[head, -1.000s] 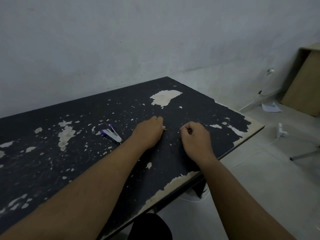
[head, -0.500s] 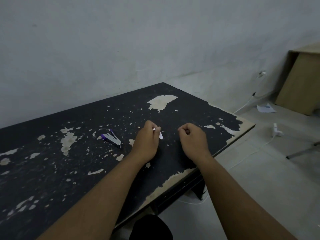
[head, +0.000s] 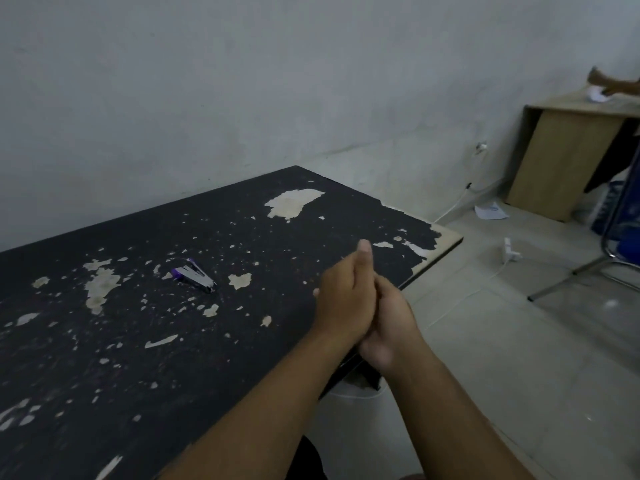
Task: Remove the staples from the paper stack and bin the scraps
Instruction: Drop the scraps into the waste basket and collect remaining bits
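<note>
My left hand [head: 346, 299] and my right hand [head: 393, 323] are pressed together, palm against palm, above the front right part of the black, chipped table [head: 138, 341]. The left hand's fingers point straight away from me. The right hand's fingers are hidden behind the left hand, and whatever lies between the palms is hidden too. A purple and silver staple remover [head: 194, 279] lies on the table to the left of both hands. No paper stack is in view.
A white rounded object [head: 349, 398] shows partly below the table's front edge. On the floor at right lie a white adapter with cable [head: 509, 252] and a paper sheet [head: 490, 211]. A wooden desk [head: 568, 161] and a chair leg [head: 568, 282] stand beyond.
Both hands lifted off the table and came together; before, they rested apart as fists, the left pinching a small white scrap. The view has swung slightly right.
</note>
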A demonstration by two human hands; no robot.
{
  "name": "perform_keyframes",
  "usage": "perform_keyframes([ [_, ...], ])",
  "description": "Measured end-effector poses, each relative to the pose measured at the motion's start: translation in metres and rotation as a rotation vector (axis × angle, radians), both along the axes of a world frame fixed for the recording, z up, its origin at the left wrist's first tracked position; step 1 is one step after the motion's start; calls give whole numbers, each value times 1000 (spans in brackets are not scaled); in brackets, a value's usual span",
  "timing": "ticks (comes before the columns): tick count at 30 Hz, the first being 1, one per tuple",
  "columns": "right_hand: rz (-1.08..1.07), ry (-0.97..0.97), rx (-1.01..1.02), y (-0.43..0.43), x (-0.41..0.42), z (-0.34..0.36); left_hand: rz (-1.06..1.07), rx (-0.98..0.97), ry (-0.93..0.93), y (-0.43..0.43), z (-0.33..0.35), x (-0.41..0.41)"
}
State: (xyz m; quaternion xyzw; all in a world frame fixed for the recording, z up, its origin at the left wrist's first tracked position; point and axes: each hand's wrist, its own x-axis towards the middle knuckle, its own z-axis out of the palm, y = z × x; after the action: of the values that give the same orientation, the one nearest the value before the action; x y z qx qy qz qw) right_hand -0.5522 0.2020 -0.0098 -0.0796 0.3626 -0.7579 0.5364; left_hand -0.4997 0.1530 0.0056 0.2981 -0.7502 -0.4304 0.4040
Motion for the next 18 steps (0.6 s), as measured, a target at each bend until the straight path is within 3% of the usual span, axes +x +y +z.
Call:
perform_keyframes([
  [4,-6,-189,-126,41,-6,-1,-134,-54,-142,49,-14,-15],
  [7,-96,-240,-188,70,-17,-4,-214,-393,-292,67,-15,-23],
  [10,-150,-268,-225,101,-27,-16,-267,-573,-392,88,-19,-33],
  [14,-221,-322,-130,133,-38,-37,-283,-696,-768,109,-40,-45],
  [18,-365,-405,57,152,-46,-71,-394,-823,-882,131,-65,-47],
])
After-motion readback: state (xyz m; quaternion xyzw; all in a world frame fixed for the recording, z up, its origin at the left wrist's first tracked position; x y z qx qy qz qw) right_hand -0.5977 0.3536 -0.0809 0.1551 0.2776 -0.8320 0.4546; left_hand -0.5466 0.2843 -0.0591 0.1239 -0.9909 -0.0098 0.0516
